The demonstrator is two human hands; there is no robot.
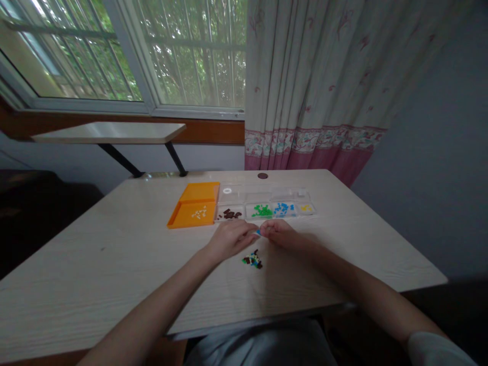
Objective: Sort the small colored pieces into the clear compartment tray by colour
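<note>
A small blue piece, like a tiny building brick, sits between my two hands above the table. My left hand reaches it from the left with fingertips pinched together. From the other side, my right hand has thumb and curled fingers closed on it. Part of the piece is hidden by the fingertips. Just below the hands lies a small pile of mixed pieces in brown, green, blue and pale yellow. Behind the hands, a clear compartment tray holds brown pieces, green pieces, blue pieces and yellow pieces.
An open orange case with white pieces stands left of the tray. Near the back edge of the pale wooden table lies a dark round disc. A raised shelf stands at back left, by the window and curtain.
</note>
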